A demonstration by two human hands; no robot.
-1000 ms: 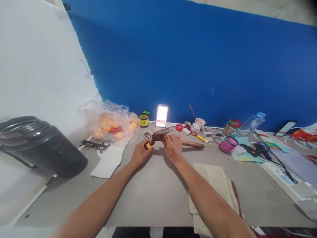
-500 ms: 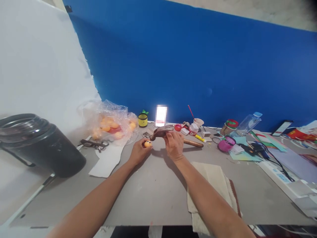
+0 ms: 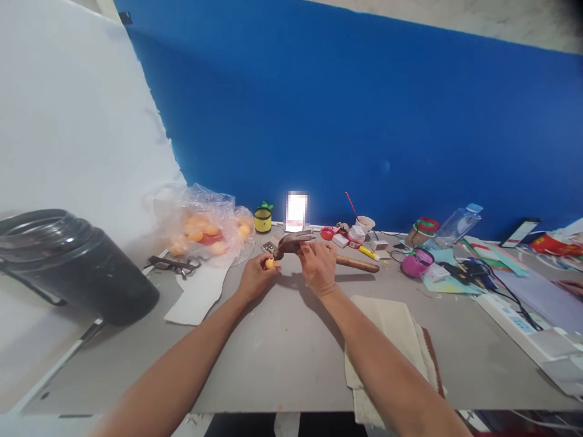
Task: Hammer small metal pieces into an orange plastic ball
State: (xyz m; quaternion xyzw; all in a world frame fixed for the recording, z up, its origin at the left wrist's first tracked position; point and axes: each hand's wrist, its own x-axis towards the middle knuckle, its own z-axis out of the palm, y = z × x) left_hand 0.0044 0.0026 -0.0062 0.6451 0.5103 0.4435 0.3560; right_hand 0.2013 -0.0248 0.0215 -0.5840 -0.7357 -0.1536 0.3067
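In my left hand (image 3: 255, 278) is a small round orange toy (image 3: 269, 263), pinched between the fingers just above the grey table. My right hand (image 3: 319, 266) is closed around a claw hammer (image 3: 357, 263) close to its head. The brown wooden handle sticks out to the right. The hammer's striking face points down and left, right at the top of the orange toy; whether they touch I cannot tell. My left fingers hide part of the toy.
A clear bag (image 3: 204, 218) of orange balls and dark glasses (image 3: 173, 265) lie left, beside a large dark flask (image 3: 77, 267). A folded beige cloth (image 3: 387, 334) lies under my right forearm. A power strip (image 3: 523, 334) is at right; a lit screen (image 3: 297, 212) stands at the back.
The hammer head has dropped slightly toward the orange toy and now covers part of it. My right hand has shifted a little left; my left hand stays in place.
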